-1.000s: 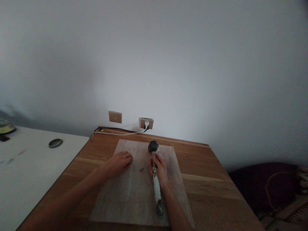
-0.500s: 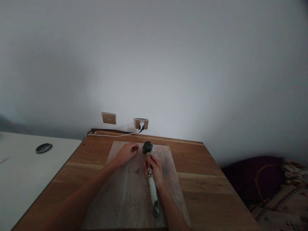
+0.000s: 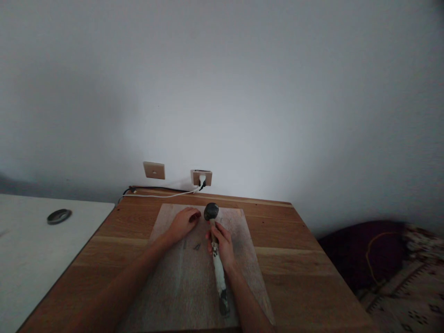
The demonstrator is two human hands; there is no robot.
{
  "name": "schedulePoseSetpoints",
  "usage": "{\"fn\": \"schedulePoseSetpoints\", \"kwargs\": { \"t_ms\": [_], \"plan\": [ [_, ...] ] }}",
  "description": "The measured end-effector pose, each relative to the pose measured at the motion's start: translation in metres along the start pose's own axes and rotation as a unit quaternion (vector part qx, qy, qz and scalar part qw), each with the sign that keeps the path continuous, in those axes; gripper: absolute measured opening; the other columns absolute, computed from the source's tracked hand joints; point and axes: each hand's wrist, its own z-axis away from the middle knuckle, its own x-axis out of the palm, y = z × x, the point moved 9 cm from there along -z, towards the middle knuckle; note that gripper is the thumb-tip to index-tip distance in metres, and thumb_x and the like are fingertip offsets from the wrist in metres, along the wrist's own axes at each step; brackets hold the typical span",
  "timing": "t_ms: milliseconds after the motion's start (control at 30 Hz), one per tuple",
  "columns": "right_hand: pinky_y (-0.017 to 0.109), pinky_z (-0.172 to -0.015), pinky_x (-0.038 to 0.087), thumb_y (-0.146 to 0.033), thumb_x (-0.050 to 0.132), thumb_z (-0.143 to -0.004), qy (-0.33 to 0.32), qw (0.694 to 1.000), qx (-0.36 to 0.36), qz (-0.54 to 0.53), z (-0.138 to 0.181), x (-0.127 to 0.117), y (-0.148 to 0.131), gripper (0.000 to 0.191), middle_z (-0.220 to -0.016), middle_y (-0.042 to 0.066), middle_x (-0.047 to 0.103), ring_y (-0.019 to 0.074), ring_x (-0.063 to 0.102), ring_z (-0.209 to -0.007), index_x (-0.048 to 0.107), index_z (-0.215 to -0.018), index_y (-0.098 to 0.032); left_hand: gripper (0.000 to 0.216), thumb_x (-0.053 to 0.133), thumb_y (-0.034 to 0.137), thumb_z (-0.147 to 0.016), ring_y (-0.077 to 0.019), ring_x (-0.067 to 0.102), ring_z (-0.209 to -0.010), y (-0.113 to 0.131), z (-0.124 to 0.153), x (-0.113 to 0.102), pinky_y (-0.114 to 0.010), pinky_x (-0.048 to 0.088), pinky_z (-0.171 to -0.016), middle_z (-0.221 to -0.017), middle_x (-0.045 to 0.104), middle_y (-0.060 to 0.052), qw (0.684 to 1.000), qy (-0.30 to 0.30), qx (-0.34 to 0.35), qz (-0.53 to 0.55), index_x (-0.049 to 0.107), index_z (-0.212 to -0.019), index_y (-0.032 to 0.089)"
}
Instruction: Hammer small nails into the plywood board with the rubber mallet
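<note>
My right hand (image 3: pixel 221 243) grips a hammer (image 3: pixel 217 263) high on its pale handle, just below the dark round head (image 3: pixel 211 211). The handle's tail runs back along my forearm. My left hand (image 3: pixel 183 223) rests on a grey wooden board (image 3: pixel 173 286), fingertips pinched together right beside the hammer head; whether they hold a nail is too small to tell. A few small dark nails (image 3: pixel 197 246) lie on the board between my hands.
The board lies on a brown wooden table (image 3: pixel 294 273) against a white wall. A wall socket (image 3: pixel 201 177) with a white cable (image 3: pixel 156 195) sits behind. A white table (image 3: pixel 31 249) with a round metal lid (image 3: pixel 59 216) stands at the left. A dark cushion (image 3: pixel 350 249) lies at the right.
My left hand moved forward from the loose nails to beside the hammer head and pinched its fingers. The camera view shifted right. The right hand keeps its grip on the hammer.
</note>
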Motion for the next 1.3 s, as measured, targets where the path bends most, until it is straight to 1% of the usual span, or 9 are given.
{"fn": "schedulePoseSetpoints", "kwargs": {
  "t_ms": [133, 300, 433, 600, 733, 967, 1100, 1200, 1300],
  "plan": [
    [0.02, -0.028, 0.034, -0.059, 0.079, -0.069, -0.002, 1.0, 0.0, -0.006, 0.001, 0.003, 0.0, 0.051, -0.062, -0.004, 0.065, 0.0084, 0.048, -0.032, 0.066, -0.096, -0.017, 0.017, 0.058, 0.016, -0.085, -0.0222, 0.07, -0.085, -0.005, -0.001, 0.002, -0.033, 0.053, -0.082, -0.091, 0.075, -0.006, 0.999, -0.005, -0.027, 0.046, 0.068, -0.098, 0.018],
    [0.02, -0.028, 0.034, -0.06, 0.08, -0.067, -0.011, 1.0, 0.004, -0.006, -0.002, 0.011, -0.002, 0.054, -0.062, -0.003, 0.065, 0.0085, 0.048, -0.032, 0.067, -0.096, -0.016, 0.029, 0.06, 0.012, -0.084, -0.0215, 0.072, -0.085, -0.008, 0.0, 0.001, -0.031, 0.053, -0.081, -0.094, 0.077, -0.005, 0.995, 0.002, -0.039, 0.088, 0.064, -0.111, 0.018],
    [0.02, -0.028, 0.034, -0.061, 0.08, -0.067, -0.013, 1.0, 0.006, -0.003, -0.006, 0.016, -0.004, 0.054, -0.062, -0.003, 0.065, 0.0087, 0.048, -0.032, 0.066, -0.096, -0.017, 0.031, 0.06, 0.011, -0.083, -0.0214, 0.07, -0.082, -0.007, 0.001, 0.0, -0.03, 0.051, -0.078, -0.09, 0.075, -0.004, 0.997, 0.008, -0.036, 0.073, 0.067, -0.113, 0.016],
    [0.019, -0.029, 0.034, -0.061, 0.079, -0.067, -0.009, 1.0, 0.004, 0.007, -0.008, 0.016, -0.005, 0.052, -0.061, -0.004, 0.065, 0.0076, 0.047, -0.032, 0.065, -0.093, -0.018, 0.027, 0.061, 0.011, -0.081, -0.0217, 0.069, -0.08, -0.006, 0.001, 0.001, -0.031, 0.051, -0.076, -0.088, 0.075, -0.005, 0.998, 0.004, -0.038, 0.057, 0.071, -0.106, 0.016],
    [0.019, -0.029, 0.035, -0.061, 0.079, -0.068, -0.01, 1.0, 0.0, 0.015, -0.008, 0.018, -0.004, 0.051, -0.063, -0.004, 0.066, 0.0072, 0.047, -0.032, 0.065, -0.091, -0.018, 0.032, 0.06, 0.01, -0.081, -0.0224, 0.07, -0.084, -0.006, 0.003, 0.001, -0.032, 0.051, -0.08, -0.092, 0.076, -0.005, 0.998, 0.002, -0.036, 0.059, 0.071, -0.111, 0.017],
    [0.02, -0.028, 0.036, -0.063, 0.078, -0.069, -0.031, 0.999, 0.007, 0.032, -0.011, 0.025, 0.001, 0.052, -0.062, -0.003, 0.066, 0.0082, 0.049, -0.032, 0.065, -0.09, -0.018, 0.035, 0.067, 0.013, -0.079, -0.0247, 0.071, -0.09, -0.012, 0.001, 0.003, -0.034, 0.052, -0.083, -0.099, 0.077, -0.007, 0.997, 0.009, -0.051, 0.06, 0.069, -0.113, 0.017],
    [0.019, -0.028, 0.034, -0.063, 0.079, -0.068, -0.037, 0.999, 0.01, 0.038, -0.011, 0.026, 0.007, 0.051, -0.06, -0.003, 0.066, 0.008, 0.048, -0.031, 0.064, -0.086, -0.018, 0.039, 0.064, 0.013, -0.08, -0.0253, 0.072, -0.086, -0.016, 0.001, 0.003, -0.034, 0.053, -0.08, -0.095, 0.078, -0.007, 0.996, 0.012, -0.061, 0.067, 0.069, -0.118, 0.016],
    [0.02, -0.027, 0.034, -0.065, 0.079, -0.068, -0.034, 0.999, 0.008, 0.034, -0.011, 0.025, 0.01, 0.053, -0.061, -0.004, 0.065, 0.008, 0.048, -0.031, 0.064, -0.089, -0.018, 0.039, 0.064, 0.014, -0.081, -0.0257, 0.073, -0.084, -0.018, 0.002, 0.003, -0.034, 0.054, -0.08, -0.092, 0.078, -0.006, 0.995, 0.017, -0.065, 0.067, 0.069, -0.119, 0.017],
    [0.02, -0.027, 0.034, -0.063, 0.08, -0.068, -0.033, 0.999, 0.009, 0.031, -0.011, 0.025, 0.011, 0.052, -0.062, -0.003, 0.066, 0.0082, 0.048, -0.031, 0.064, -0.088, -0.017, 0.04, 0.066, 0.014, -0.079, -0.0266, 0.073, -0.087, -0.017, 0.001, 0.003, -0.035, 0.055, -0.082, -0.095, 0.079, -0.007, 0.995, 0.02, -0.068, 0.065, 0.069, -0.119, 0.018]
  ]
}}
